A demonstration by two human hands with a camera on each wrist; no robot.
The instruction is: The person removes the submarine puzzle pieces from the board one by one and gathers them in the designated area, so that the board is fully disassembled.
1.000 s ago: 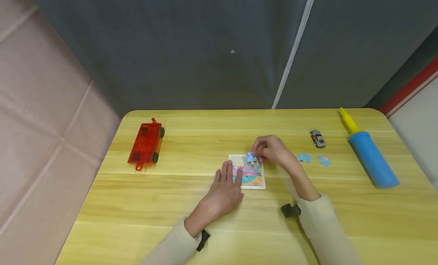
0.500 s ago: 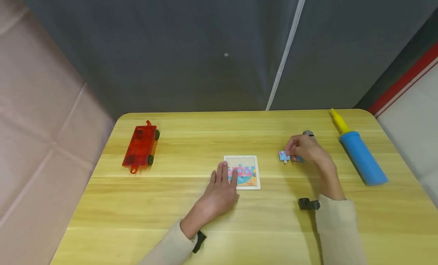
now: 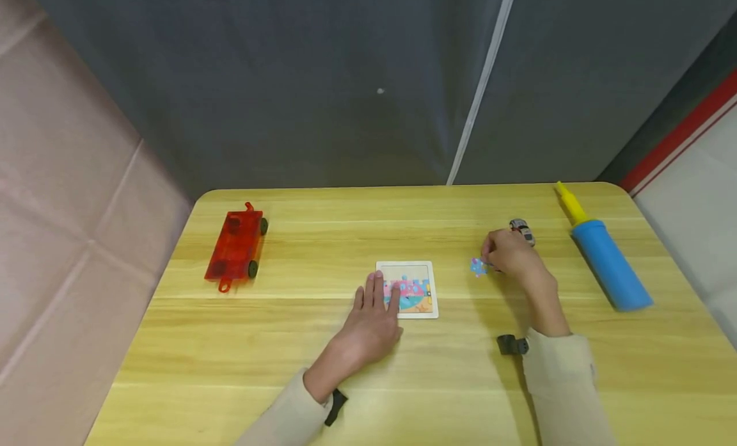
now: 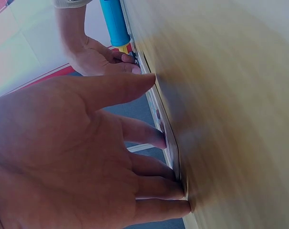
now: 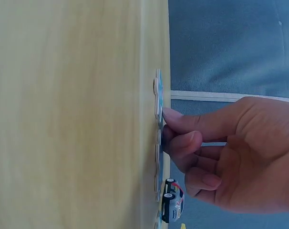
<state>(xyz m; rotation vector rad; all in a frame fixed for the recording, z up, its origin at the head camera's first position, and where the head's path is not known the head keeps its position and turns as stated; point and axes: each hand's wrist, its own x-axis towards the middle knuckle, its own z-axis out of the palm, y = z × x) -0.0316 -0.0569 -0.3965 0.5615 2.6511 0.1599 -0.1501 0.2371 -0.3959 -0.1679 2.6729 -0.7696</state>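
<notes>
Puzzle (image 3: 418,300) and frame (image 3: 435,292) lie under the left hand's (image 3: 368,327) straight fingers, lower left hidden; we see a knobbed piece (image 3: 478,267) just beside the right hand (image 3: 514,255).

From the left wrist, the pump (image 4: 115,24) beyond that hand is cut off.

From the right wrist, thumb and curled fingers sit close together at flat pieces (image 5: 158,95); we cannot tell whether they pinch one. Below them, the car's (image 5: 173,200) plate is unreadably small.

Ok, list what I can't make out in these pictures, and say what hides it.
Head view: the lower left corner of the puzzle frame, covered by the left hand.
Head view: whatever lies beneath the right hand, covered by its back.
Right wrist view: the printing on the loose puzzle pieces, seen nearly edge-on.
Left wrist view: the blue pump's rear end, cut off by the top edge.
</notes>
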